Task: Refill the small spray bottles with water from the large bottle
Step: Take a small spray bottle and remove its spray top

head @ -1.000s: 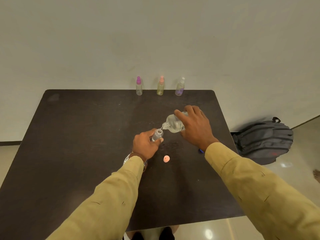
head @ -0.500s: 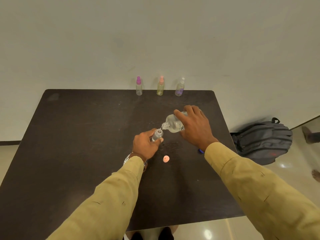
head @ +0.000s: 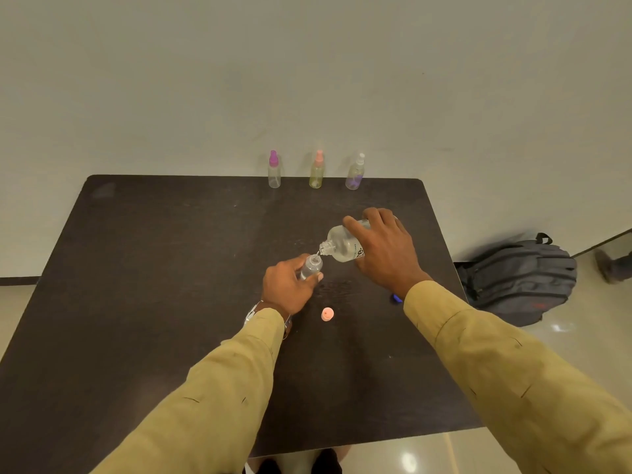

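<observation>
label text: large bottle (head: 343,242) has dark print on its side, I read only "e." beside the hand, rest hidden or too small
right hand (head: 384,249): fingers curled over the large bottle from above, thumb along its near side, firm grasp
large bottle pose: tipped down to the left, open neck just above the small spray bottle (head: 311,266) mouth, some clear water inside
left hand (head: 289,285): wrapped shut round the small spray bottle, thumb on its right side, only neck and shoulder show above the fingers
small spray bottle: uncapped, clear, tilted slightly toward the large bottle, held over mid-table
fill level: I cannot tell, hand covers the body
orange cap (head: 327,314): lying loose on the table (head: 154,268), near side of the left hand
wet patch: droplets on the table under the two bottles
blue item (head: 396,298): at the right wrist, mostly hidden by the sleeve
back row: pink-capped bottle (head: 274,170), orange-capped bottle (head: 316,170), white-capped bottle (head: 355,172), upright at the far table edge, no readable labels
floor right: grey backpack (head: 519,277) against the wall
</observation>
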